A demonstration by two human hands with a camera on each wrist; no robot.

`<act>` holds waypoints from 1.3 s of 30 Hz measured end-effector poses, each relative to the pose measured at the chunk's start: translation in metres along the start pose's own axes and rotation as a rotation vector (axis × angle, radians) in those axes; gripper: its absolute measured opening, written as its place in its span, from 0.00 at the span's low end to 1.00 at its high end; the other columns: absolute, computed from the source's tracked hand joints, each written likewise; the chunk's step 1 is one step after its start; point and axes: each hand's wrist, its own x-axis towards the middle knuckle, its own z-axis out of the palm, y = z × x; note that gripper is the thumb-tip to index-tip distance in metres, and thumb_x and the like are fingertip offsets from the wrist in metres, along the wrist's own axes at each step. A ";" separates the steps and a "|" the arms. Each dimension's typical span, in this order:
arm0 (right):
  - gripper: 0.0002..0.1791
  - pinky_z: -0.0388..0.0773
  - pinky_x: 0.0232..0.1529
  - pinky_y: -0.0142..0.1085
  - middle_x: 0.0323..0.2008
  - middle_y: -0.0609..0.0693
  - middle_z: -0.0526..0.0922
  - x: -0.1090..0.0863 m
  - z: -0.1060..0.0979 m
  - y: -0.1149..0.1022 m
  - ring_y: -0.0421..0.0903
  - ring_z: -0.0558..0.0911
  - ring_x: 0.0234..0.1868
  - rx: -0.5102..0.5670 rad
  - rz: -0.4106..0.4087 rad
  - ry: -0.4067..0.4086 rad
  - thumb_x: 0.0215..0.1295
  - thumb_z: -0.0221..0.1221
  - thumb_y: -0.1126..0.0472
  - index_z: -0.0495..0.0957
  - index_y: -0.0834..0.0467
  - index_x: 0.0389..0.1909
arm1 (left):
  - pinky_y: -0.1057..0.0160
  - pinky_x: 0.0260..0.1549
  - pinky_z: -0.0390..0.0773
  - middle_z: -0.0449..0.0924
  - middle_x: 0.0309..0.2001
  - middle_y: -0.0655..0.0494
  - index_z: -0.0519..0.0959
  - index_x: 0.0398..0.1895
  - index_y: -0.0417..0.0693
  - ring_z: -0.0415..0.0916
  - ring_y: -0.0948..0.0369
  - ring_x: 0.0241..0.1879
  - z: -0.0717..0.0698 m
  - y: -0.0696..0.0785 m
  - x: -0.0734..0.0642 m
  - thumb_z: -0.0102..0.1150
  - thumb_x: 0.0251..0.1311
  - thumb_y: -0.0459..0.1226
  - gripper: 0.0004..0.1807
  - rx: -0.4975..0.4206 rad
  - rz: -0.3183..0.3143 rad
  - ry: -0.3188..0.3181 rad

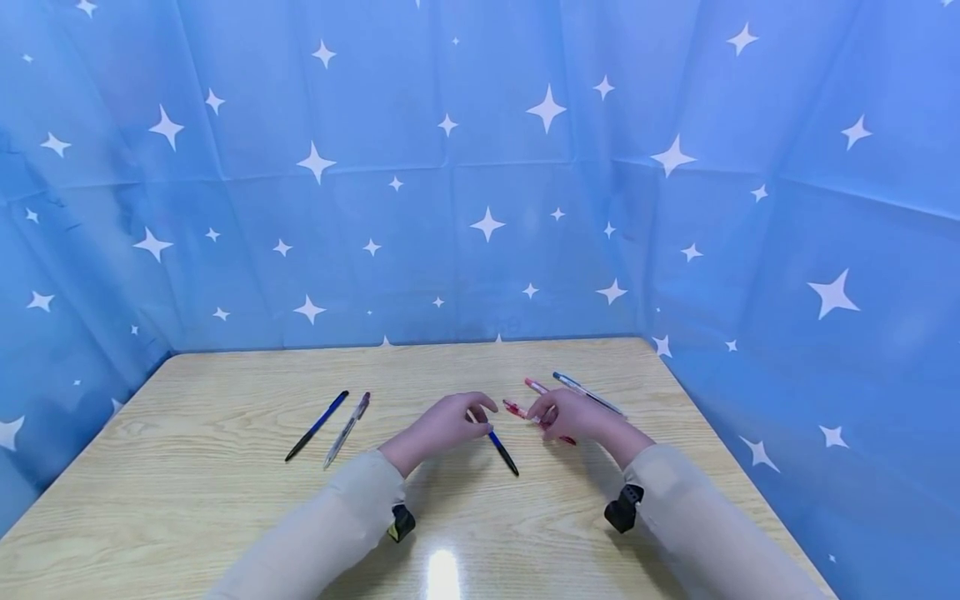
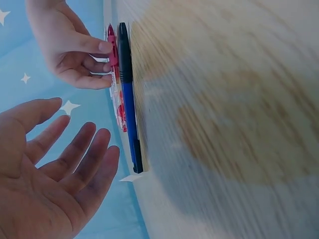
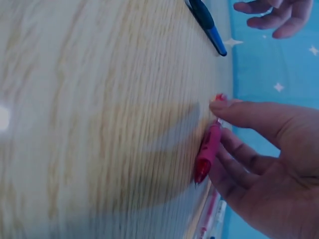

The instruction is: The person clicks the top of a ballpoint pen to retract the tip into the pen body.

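Observation:
My right hand (image 1: 568, 415) pinches a red pen (image 3: 209, 144) between thumb and fingers, low over the wooden tabletop. In the left wrist view, the red pen lies right behind a blue pen with a black grip (image 2: 128, 99). My left hand (image 1: 453, 423) hovers at the far end of that blue pen, its relaxed fingers spread and holding nothing. Beyond my right hand lie a pink pen (image 1: 535, 385) and a clear pen with a blue end (image 1: 588, 394), both partly covered by the hand in the head view.
On the left of the table (image 1: 187, 500) lie another blue and black pen (image 1: 317, 426) and a clear pen with a dark end (image 1: 347, 430), side by side. A blue curtain with white stars (image 1: 450, 192) hangs behind the table and along its sides.

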 end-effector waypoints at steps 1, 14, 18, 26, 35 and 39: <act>0.19 0.77 0.34 0.37 0.37 0.49 0.81 0.001 0.001 0.001 0.44 0.77 0.37 -0.010 -0.007 -0.009 0.53 0.66 0.77 0.83 0.59 0.45 | 0.59 0.37 0.77 0.79 0.36 0.59 0.79 0.55 0.45 0.77 0.61 0.38 0.001 0.000 0.001 0.60 0.66 0.37 0.15 -0.002 0.001 0.002; 0.25 0.72 0.27 0.33 0.38 0.48 0.79 0.001 0.000 0.001 0.44 0.74 0.33 -0.080 -0.073 -0.110 0.49 0.61 0.84 0.84 0.58 0.45 | 0.61 0.37 0.77 0.80 0.35 0.58 0.79 0.53 0.44 0.77 0.62 0.35 0.007 0.000 0.008 0.62 0.64 0.36 0.15 0.005 0.004 0.000; 0.24 0.76 0.30 0.34 0.37 0.47 0.80 -0.001 0.000 -0.003 0.43 0.76 0.35 -0.104 -0.086 -0.116 0.48 0.65 0.83 0.85 0.59 0.45 | 0.61 0.37 0.77 0.80 0.34 0.60 0.79 0.53 0.47 0.77 0.63 0.35 0.008 0.003 0.009 0.62 0.64 0.37 0.15 0.017 -0.004 -0.011; 0.23 0.77 0.26 0.35 0.34 0.48 0.80 -0.005 -0.001 -0.008 0.43 0.77 0.32 -0.089 -0.054 -0.164 0.47 0.68 0.80 0.86 0.56 0.43 | 0.60 0.38 0.76 0.80 0.35 0.60 0.79 0.54 0.48 0.77 0.62 0.36 0.009 0.003 0.009 0.62 0.64 0.38 0.15 0.046 0.001 -0.011; 0.23 0.81 0.29 0.40 0.35 0.52 0.77 -0.011 -0.006 -0.014 0.46 0.80 0.32 0.073 -0.014 -0.217 0.52 0.62 0.81 0.84 0.56 0.47 | 0.58 0.41 0.78 0.80 0.41 0.58 0.77 0.58 0.49 0.78 0.59 0.42 -0.006 0.007 0.004 0.61 0.66 0.39 0.18 0.064 -0.004 0.033; 0.22 0.82 0.32 0.42 0.39 0.52 0.78 -0.012 -0.011 -0.024 0.48 0.82 0.34 0.123 -0.030 -0.194 0.54 0.61 0.80 0.83 0.58 0.48 | 0.59 0.39 0.79 0.81 0.45 0.53 0.77 0.58 0.48 0.79 0.58 0.42 -0.019 0.011 0.003 0.61 0.66 0.37 0.18 0.077 0.024 0.078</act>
